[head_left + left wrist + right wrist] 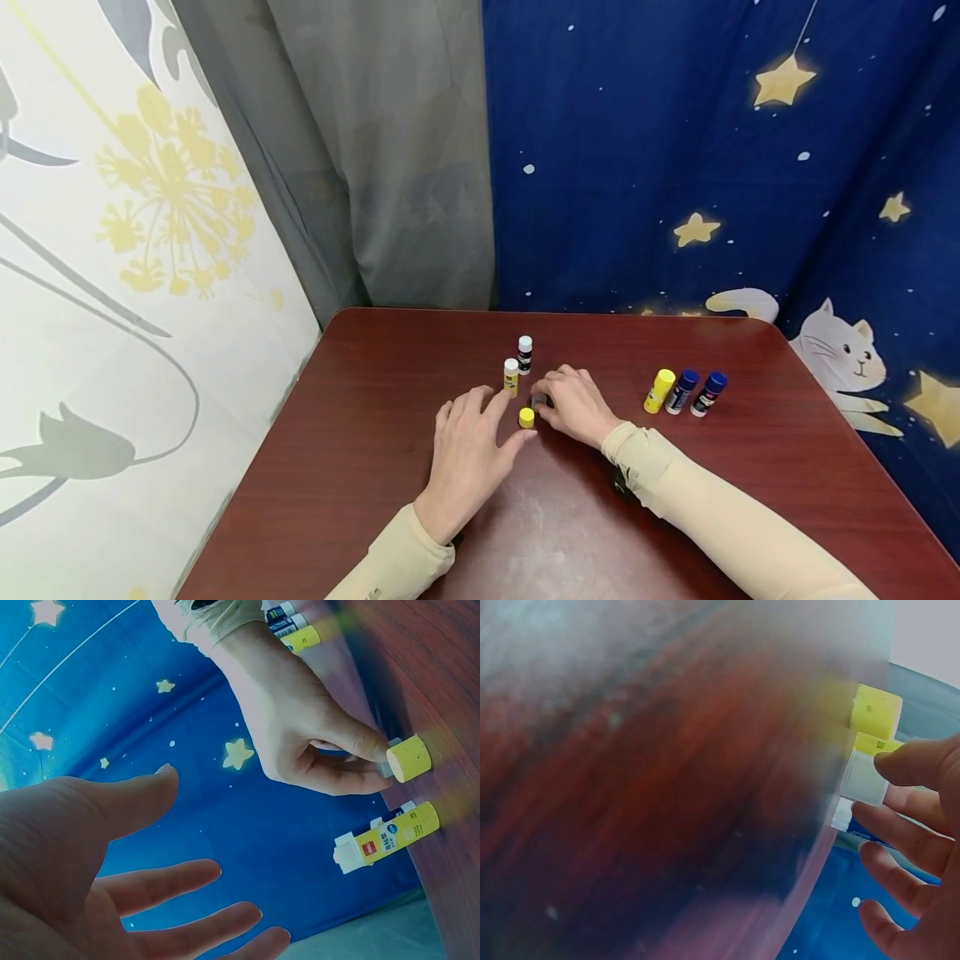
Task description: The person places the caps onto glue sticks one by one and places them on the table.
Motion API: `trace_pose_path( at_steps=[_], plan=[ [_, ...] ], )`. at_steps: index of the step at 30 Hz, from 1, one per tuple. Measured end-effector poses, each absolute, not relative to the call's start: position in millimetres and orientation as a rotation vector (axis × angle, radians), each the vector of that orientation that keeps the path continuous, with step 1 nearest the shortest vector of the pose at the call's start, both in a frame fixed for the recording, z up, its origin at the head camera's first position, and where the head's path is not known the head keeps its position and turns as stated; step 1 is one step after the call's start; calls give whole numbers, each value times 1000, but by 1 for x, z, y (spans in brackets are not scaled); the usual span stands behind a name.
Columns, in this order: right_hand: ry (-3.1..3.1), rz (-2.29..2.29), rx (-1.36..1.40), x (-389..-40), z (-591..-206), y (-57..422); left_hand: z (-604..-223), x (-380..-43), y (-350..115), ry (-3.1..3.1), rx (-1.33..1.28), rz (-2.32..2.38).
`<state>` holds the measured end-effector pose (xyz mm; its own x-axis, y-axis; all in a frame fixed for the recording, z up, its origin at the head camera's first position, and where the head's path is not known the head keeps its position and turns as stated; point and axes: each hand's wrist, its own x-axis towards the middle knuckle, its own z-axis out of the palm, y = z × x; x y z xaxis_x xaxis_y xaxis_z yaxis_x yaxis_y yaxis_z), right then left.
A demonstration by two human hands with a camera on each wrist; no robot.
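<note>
My left hand [467, 450] is spread with nothing in it, its thumb close to a small yellow cap [527, 417] standing on the table. In the left wrist view its fingers [184, 881] are extended and apart. My right hand [573, 404] pinches a small grey ribbed cap [865, 780] between thumb and fingers, right beside the yellow cap [409, 758]. Just beyond the hands, a yellow glue stick [511, 379] stands upright, white end up. Behind it is a dark glue stick [525, 358], also white end up.
To the right of my right hand stand three more glue sticks in a row: a yellow one [658, 392] and two with navy caps, one [682, 392] beside the other [708, 395]. The dark red table [360, 417] ends at grey and blue curtains behind.
</note>
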<state>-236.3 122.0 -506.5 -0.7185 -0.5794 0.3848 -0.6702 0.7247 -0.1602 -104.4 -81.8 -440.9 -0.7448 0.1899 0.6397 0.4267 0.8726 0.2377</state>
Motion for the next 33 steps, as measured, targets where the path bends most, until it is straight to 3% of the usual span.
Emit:
trace_pose_path(
  at_steps=[12,33],
  plan=[
    [-2529,449,946,-230,-483,132,-441,-106,-79,-2388,-459,-498],
    [-2383,489,836,-187,-414,163,-441,-120,-76,-2369,-457,-507]
  ],
)
